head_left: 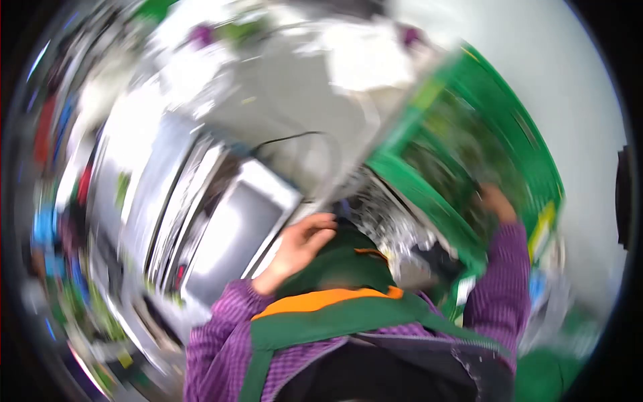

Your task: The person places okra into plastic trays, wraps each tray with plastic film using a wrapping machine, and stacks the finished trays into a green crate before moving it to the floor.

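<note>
My left hand (303, 246) is in front of my green apron (348, 258), thumb and fingers slightly bent and a little apart, with nothing seen between them. To its left is a metal-framed unit with a grey, shiny flat top (234, 228). My right hand (497, 203) reaches into a green plastic crate (429, 194) on the right. Leafy green contents (462, 144), blurred by motion, lie in the crate around the right fingers. Those fingers are smeared, and I cannot tell whether they grip anything.
Crumpled clear plastic (395, 234) lies low between the unit and the crate. A dark cable (291, 139) curves over the pale surface behind. White plastic bags (194, 74) and a white sheet (372, 60) are at the back. Blurred shelving and goods line the far left.
</note>
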Demonstrator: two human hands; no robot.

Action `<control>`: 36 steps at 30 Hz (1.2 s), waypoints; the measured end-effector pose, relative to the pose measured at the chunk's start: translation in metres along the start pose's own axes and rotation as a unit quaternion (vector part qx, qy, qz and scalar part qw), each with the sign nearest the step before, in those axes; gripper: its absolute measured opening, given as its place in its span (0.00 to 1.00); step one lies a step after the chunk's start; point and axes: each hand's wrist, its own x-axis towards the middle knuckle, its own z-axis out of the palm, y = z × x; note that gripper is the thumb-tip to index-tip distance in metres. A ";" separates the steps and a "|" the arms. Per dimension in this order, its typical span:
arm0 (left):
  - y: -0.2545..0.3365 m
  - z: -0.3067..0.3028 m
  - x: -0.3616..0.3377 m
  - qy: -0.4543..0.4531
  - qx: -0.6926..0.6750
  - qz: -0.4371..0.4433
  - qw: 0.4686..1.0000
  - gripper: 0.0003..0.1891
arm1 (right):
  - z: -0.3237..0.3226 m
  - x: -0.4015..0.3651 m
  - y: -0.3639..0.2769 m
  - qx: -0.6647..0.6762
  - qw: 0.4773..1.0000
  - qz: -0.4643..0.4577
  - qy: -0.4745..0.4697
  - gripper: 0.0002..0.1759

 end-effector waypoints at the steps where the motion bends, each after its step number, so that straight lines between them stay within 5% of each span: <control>1: -0.001 -0.009 -0.011 0.023 -0.007 0.009 1.000 0.16 | -0.014 0.011 -0.011 -0.067 0.998 -0.001 0.017 0.29; 3: -0.003 -0.031 -0.031 0.079 -0.026 0.027 0.996 0.17 | -0.054 0.011 -0.087 0.050 0.981 -0.081 0.169 0.23; 6: 0.002 -0.076 -0.069 0.201 -0.053 0.052 0.977 0.16 | -0.109 0.023 -0.244 0.142 0.956 -0.144 0.212 0.18; 8: 0.008 -0.105 -0.103 0.306 -0.102 0.100 0.941 0.15 | -0.109 0.039 -0.333 0.261 0.895 -0.296 0.209 0.17; 10: 0.003 -0.142 -0.143 0.423 -0.093 0.139 0.891 0.13 | -0.091 0.018 -0.462 0.266 0.883 -0.357 0.148 0.16; 13: -0.022 -0.202 -0.211 0.595 -0.120 0.179 0.774 0.11 | -0.026 -0.026 -0.634 0.267 0.838 -0.466 -0.093 0.14; 18: -0.092 -0.314 -0.310 0.776 -0.078 0.192 0.596 0.13 | 0.109 -0.077 -0.845 0.153 0.734 -0.529 -0.397 0.15; 20: -0.122 -0.358 -0.340 0.809 -0.016 0.119 0.576 0.15 | 0.171 -0.087 -0.908 0.107 0.735 -0.544 -0.390 0.18; 24: -0.191 -0.444 -0.368 0.853 0.106 -0.032 0.510 0.21 | 0.305 -0.069 -0.997 -0.110 0.772 -0.605 -0.160 0.36; 25: -0.207 -0.463 -0.375 0.833 0.100 -0.069 0.540 0.22 | 0.327 -0.069 -1.011 -0.113 0.773 -0.604 -0.160 0.36; 27: -0.226 -0.491 -0.379 0.804 0.106 -0.107 0.576 0.19 | 0.362 -0.066 -1.031 -0.189 0.887 -0.396 -0.144 0.46; 30: -0.240 -0.505 -0.383 0.762 0.057 -0.080 0.640 0.17 | 0.387 -0.057 -1.040 -0.220 0.913 -0.305 -0.159 0.52; 31: -0.241 -0.506 -0.384 0.738 0.043 -0.048 0.672 0.15 | 0.387 -0.051 -1.042 -0.233 0.905 -0.302 -0.187 0.51; 36: -0.243 -0.497 -0.405 0.751 -0.001 -0.024 0.660 0.14 | 0.375 -0.045 -1.038 -0.188 0.870 -0.408 -0.201 0.48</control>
